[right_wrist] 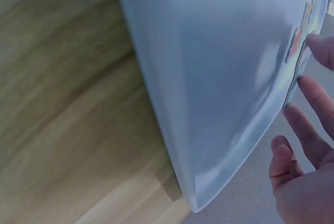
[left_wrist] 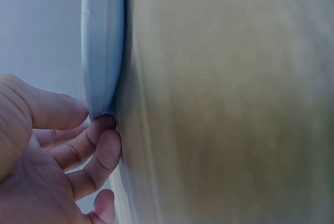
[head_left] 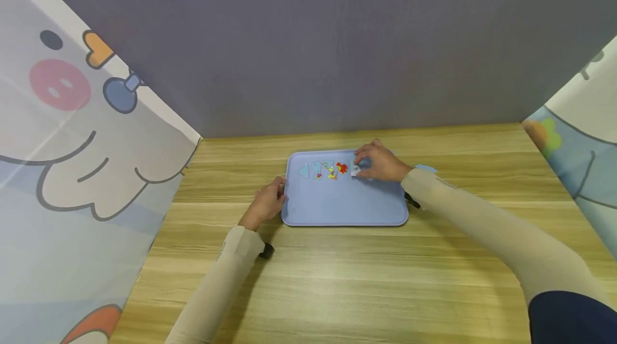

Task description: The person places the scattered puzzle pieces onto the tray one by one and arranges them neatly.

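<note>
A light blue tray (head_left: pixel 344 204) lies on the wooden table. My left hand (head_left: pixel 266 202) is at its left edge; in the left wrist view the thumb and fingers pinch the tray's rim (left_wrist: pixel 103 41). Over the upper right of the tray, my right hand (head_left: pixel 379 163) pinches a small flat light-coloured puzzle piece (head_left: pixel 355 169) between thumb and fingers. To its left, in a row on the tray, lie a plain blue triangular piece (head_left: pixel 303 171), a blue piece with a red spot (head_left: pixel 316 169), a yellow-patterned piece (head_left: pixel 330 168) and a red piece (head_left: pixel 341 167).
A light blue item (head_left: pixel 426 168) lies on the table right of the tray, partly hidden by the right forearm. A grey wall (head_left: pixel 337 54) rises behind the table (head_left: pixel 337 279). Cartoon-printed panels (head_left: pixel 62 172) flank both sides.
</note>
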Demonstrator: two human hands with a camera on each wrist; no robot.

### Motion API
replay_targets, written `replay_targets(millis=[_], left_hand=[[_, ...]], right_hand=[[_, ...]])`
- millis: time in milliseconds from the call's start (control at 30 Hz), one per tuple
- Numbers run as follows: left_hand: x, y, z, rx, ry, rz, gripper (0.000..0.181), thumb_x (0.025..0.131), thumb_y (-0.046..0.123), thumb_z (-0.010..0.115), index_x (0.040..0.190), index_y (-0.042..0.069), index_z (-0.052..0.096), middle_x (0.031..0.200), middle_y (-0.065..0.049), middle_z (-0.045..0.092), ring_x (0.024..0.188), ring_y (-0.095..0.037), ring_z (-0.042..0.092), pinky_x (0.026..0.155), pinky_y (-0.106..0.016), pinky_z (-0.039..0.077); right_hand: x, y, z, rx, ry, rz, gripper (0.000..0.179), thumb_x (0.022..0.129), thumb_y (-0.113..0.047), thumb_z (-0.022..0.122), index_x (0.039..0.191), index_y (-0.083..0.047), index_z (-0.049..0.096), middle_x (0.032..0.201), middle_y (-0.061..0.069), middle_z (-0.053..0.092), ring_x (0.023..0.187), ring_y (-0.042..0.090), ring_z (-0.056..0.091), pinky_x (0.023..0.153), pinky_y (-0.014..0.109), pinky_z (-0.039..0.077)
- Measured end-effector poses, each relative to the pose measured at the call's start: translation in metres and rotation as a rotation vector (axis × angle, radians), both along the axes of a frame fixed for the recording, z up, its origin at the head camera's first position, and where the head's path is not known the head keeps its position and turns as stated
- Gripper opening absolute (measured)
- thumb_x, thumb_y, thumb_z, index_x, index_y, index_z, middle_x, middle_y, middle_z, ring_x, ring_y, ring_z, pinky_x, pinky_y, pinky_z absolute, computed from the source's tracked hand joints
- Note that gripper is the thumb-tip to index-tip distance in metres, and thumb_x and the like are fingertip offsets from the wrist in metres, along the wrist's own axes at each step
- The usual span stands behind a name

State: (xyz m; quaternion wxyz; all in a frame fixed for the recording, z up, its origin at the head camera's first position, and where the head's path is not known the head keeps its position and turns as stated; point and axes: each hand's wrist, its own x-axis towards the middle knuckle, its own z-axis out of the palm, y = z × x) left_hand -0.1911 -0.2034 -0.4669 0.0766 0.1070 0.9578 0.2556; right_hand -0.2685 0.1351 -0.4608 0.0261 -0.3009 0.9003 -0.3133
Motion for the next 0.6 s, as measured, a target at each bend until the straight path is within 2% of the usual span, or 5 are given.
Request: replay_targets(millis=[333,600], left_hand=[[-0.0003,0.0008,-0.0007,-0.001,0.014,-0.011,0.038,0.091,0.003,0.060,0.126,-0.001,0.048,0.084,-0.006,0.058,0.076,-0.022,0.054,0.091,-0.064,0.030],[0.0002,0.0013,0.0006,0.001,-0.005,0.002,0.039,0.091,0.003,0.059,0.128,-0.001,0.047,0.084,-0.005,0.058,0.078,-0.023,0.054,0.094,-0.069,0.024]], right_hand=[[-0.0021,-0.0014,-0.0007,0.052,-0.053,-0.007,0.028,0.070,-0.015,0.085,0.094,-0.007,0.074,0.122,0.013,0.060,0.102,0.028,0.039,0.084,0.041,0.040],[-0.0050,-0.0026,-0.0033,0.103,-0.087,-0.017,0.027,0.071,-0.014,0.083,0.095,-0.007,0.073,0.125,0.013,0.058,0.106,0.029,0.038,0.090,0.042,0.038]])
